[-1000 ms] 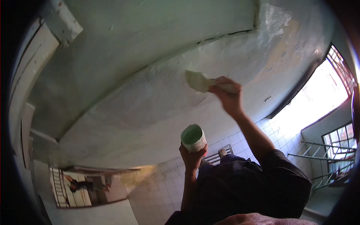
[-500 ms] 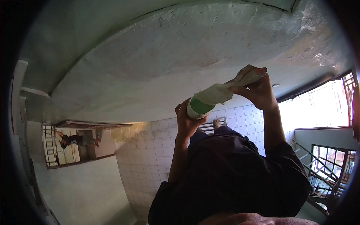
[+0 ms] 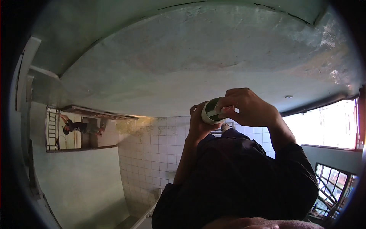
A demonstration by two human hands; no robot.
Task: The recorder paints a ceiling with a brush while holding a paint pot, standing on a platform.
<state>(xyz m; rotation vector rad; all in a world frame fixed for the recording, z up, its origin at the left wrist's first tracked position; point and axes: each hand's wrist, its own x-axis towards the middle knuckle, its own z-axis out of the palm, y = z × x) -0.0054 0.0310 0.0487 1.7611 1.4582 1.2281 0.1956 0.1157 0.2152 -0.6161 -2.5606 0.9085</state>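
The small round container (image 3: 212, 111), white-walled with a green top, sat in the head view just right of the picture's middle, held up in front of the person's dark-clothed chest (image 3: 236, 179) and below the broad pale ceiling (image 3: 198, 57). The left hand (image 3: 201, 124) gripped it from the underside and the left, its fingers curled and clamped around the white wall, the thumb lying up along the near side. The right hand (image 3: 249, 107) came in from the right and lay over the container's green top, its fingers bent and drawn together with the tips pressed onto the rim and top; whether anything was pinched between those fingertips could not be told. Both forearms rose from the dark sleeves at the lower edge and met at the container, so that the two hands touched it from opposite sides. Behind the hands a white tiled wall (image 3: 152, 152) ran down toward the lower edge. At the left edge an opening with a metal grille (image 3: 51, 128) showed another person (image 3: 78, 126), well apart from the hands. At the right edge a bright window (image 3: 324, 126) glared, and a barred frame (image 3: 333, 187) stood in the lower right corner.
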